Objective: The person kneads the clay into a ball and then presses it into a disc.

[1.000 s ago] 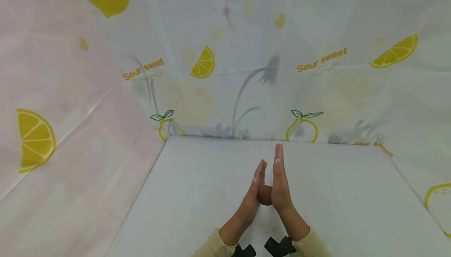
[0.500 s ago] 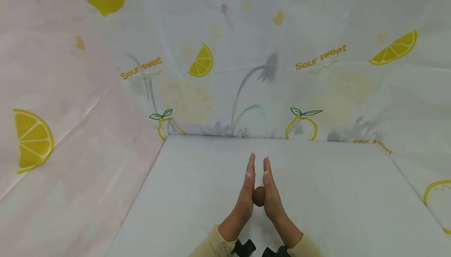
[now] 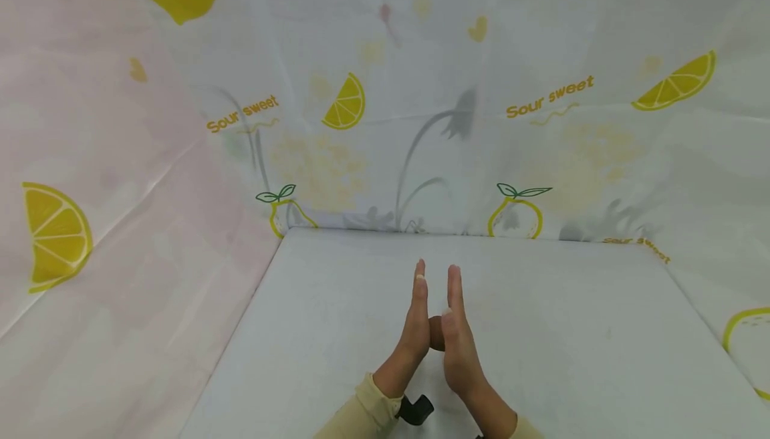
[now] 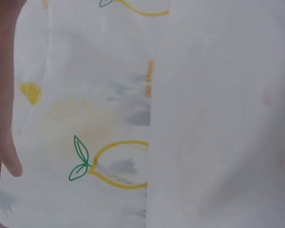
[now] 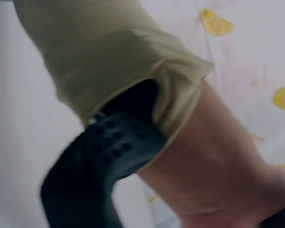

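A smooth brown ball point(image 3: 436, 333), perhaps clay or dough, sits between the palms in the head view. My left hand point(image 3: 415, 324) presses it from the left with straight fingers pointing up and away. From the other side my right hand point(image 3: 460, 352) presses with its fingers straight too, its thumb and palm edge covering part of the ball. In the left wrist view, part of a hand point(image 4: 1, 90) shows along the left edge. The right wrist view has a bare wrist point(image 5: 213, 161) and a dark brown bit point(image 5: 281, 217) in the bottom corner.
Below the hands lies a white tabletop point(image 3: 337, 305). A lemon-printed sheet point(image 3: 385, 158) rises behind it and at both sides. A black wrist-worn device point(image 5: 114, 142) pokes out of a beige sleeve point(image 5: 104, 52).
Both hands and the ball have shifted left. The palms slide against each other: first the right hand was farther forward, then they drew level, and now the right sits nearer me.
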Tool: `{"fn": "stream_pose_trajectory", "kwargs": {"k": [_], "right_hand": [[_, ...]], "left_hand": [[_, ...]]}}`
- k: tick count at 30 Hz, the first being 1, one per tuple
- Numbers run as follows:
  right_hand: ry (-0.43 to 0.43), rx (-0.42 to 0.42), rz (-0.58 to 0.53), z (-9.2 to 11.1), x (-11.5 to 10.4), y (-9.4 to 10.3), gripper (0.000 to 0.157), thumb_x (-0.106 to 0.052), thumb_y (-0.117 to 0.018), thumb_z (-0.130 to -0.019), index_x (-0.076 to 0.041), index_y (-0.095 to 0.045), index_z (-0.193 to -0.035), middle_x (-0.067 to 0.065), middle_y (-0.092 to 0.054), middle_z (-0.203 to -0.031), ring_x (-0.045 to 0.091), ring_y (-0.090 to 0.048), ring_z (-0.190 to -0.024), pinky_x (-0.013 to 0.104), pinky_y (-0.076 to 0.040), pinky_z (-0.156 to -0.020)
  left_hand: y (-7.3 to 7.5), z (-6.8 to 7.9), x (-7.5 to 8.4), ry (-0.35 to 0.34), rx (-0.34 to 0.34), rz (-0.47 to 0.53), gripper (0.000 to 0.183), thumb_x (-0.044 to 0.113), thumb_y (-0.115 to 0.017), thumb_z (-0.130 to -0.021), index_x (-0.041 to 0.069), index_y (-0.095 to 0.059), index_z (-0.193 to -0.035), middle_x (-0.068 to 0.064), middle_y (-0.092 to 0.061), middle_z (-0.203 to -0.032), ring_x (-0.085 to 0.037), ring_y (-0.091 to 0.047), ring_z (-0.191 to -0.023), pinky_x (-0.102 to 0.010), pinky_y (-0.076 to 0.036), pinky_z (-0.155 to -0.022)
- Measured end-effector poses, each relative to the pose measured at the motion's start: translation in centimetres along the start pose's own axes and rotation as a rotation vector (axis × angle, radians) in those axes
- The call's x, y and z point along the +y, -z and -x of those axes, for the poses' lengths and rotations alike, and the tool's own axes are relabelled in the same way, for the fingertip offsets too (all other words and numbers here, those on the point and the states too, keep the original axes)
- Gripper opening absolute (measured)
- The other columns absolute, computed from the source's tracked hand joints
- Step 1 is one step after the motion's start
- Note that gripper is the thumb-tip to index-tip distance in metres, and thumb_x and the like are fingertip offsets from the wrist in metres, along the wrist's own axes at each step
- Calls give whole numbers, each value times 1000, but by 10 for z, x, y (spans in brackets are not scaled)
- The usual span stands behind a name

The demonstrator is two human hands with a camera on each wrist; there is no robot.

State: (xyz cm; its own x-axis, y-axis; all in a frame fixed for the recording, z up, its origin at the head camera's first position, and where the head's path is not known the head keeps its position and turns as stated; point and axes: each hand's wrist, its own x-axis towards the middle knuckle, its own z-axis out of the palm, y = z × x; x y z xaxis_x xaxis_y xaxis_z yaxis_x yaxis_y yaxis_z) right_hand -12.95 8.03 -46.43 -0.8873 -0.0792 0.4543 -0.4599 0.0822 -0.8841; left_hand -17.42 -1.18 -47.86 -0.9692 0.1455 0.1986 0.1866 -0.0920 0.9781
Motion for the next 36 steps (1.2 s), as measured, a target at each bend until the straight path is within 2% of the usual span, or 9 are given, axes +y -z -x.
{"fn": "stream_pose_trajectory", "kwargs": {"k": [13, 20, 25, 27, 29, 32, 33, 34, 36], "right_hand": [[28, 67, -113, -30, -10, 25, 59, -32, -17, -111, -13, 3, -164, 2, -2, -171, 21, 1, -156, 17, -7, -120], [-76, 72, -76, -38, 10, 32, 63, -33, -23, -112, -7, 2, -163, 5, 2, -170, 21, 4, -156, 47, 0, -123], [-132, 35, -26, -28, 25, 25, 60, -33, -20, -113, -9, 2, -164, 4, 3, -170, 11, 3, -154, 25, -5, -121], [-142, 15, -31, -21, 28, 18, 59, -31, -20, -113, -12, 1, -164, 14, -41, -156, 5, -41, -139, 18, -27, -111], [-146, -10, -31, -15, 29, 11, 58, -30, -20, -113, -13, 1, -165, 14, -68, -105, 2, -63, -91, 17, -44, -87], [-141, -20, 9, -5, 29, 2, 58, -27, -22, -113, -15, 0, -165, 8, -68, -105, 6, -64, -90, 15, -44, -84], [-132, -18, 30, -3, 27, 0, 58, -26, -23, -112, -16, 0, -165, 7, -61, -132, 9, -59, -115, 12, -42, -92], [-126, -15, 50, -1, 26, -2, 59, -26, -24, -112, -16, 0, -165, 5, -44, -154, 12, -45, -136, 11, -33, -102], [-108, -2, 80, 2, 22, -5, 60, -26, -25, -112, -16, 0, -165, -3, -2, -169, 16, -8, -153, 9, -11, -112]], "left_hand": [[-10, 14, 4, 0, -245, 42, 69, 52, -3, -109, 12, 3, -164, -5, 0, -171, -20, 3, -155, -52, -1, -123], [-6, 17, 14, -83, -370, 109, 74, 59, -4, -107, 14, 12, -163, -5, 8, -170, -20, 9, -155, -51, 2, -123], [-1, 15, 17, -157, -312, 77, 75, 59, -6, -107, 13, 9, -163, -4, 9, -170, -20, 10, -155, -49, 0, -123], [0, 14, 17, -157, -254, 62, 71, 55, -5, -108, 13, 7, -164, -3, 6, -171, -20, 9, -155, -51, 0, -123], [0, 13, 16, -143, -181, 44, 66, 49, -7, -110, 14, 4, -164, -3, 4, -171, -22, 7, -156, -54, 0, -122], [-1, 9, 15, -89, -67, 14, 63, 46, -12, -111, 15, 1, -165, -3, 2, -171, -24, 1, -156, -58, -2, -122], [-1, 8, 14, -69, -34, 2, 63, 45, -14, -111, 15, 0, -165, -3, 1, -171, -25, 0, -156, -59, -3, -121], [-2, 7, 13, -50, -5, -11, 63, 45, -15, -111, 15, -1, -165, -4, 0, -171, -27, -1, -156, -60, -3, -121], [-2, 5, 10, -14, 42, -30, 64, 46, -18, -111, 15, -3, -165, -6, -2, -171, -30, -4, -155, -62, -5, -120]]}}
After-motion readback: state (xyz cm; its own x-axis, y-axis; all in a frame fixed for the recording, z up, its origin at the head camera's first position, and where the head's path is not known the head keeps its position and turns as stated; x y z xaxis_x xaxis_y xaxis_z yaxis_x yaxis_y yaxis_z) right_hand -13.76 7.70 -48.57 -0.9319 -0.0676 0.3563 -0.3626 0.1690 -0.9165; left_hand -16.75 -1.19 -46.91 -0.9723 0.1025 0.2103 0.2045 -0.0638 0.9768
